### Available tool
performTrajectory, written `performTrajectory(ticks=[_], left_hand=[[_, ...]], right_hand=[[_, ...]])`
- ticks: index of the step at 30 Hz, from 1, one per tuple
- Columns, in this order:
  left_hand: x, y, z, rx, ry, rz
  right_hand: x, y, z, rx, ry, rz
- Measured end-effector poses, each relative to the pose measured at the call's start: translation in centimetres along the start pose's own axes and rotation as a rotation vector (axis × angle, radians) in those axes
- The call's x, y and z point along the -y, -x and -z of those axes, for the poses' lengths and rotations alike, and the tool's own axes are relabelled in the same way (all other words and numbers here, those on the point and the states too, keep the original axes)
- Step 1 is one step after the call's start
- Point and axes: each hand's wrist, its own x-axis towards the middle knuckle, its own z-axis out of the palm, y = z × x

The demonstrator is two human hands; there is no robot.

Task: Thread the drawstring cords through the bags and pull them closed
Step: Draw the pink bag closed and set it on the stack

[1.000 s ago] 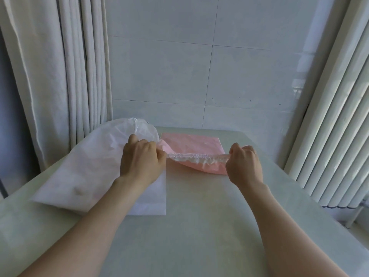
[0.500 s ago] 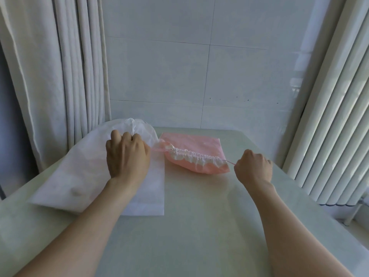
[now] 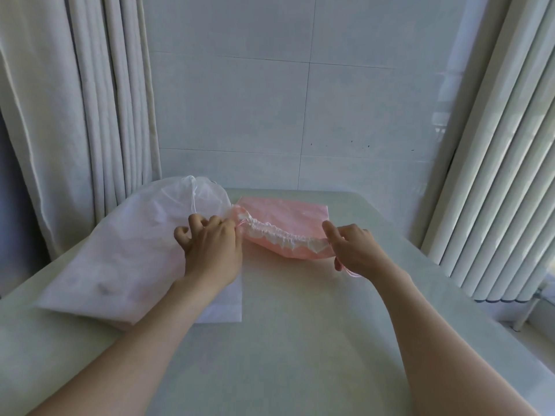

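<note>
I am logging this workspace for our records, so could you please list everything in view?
pink bag: one, pink, gathered mouth, mid-table between the hands.
pink cord: one, pink, hanging under the right hand.
white bags: at least two, white, overlapping, table left.
table: one, pale, foreground.
curtain: one, cream, left.
ribbed panel: one, white, right.
tiled wall: one, white, behind.
left hand: one, fingers curled at mouth's left end; grip hidden.
right hand: one, holding the pink cord at mouth's right end.

One head-worn wide-angle cam, looking forward-down across the table (image 3: 300,370) at the tiled wall (image 3: 360,115), close to the tabletop.
</note>
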Motion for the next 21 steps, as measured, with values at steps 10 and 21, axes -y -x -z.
performTrajectory(ticks=[10,21], left_hand=[[-0.1,-0.7,-0.4,0.012,0.380,0.071],[-1.0,-0.8,1.3,0.145,0.726,0.167]], right_hand=[[0.3,0.1,0.1,-0.023,0.000,0.070],[0.8,-0.7,-0.4,-0.191,-0.092,-0.042]])
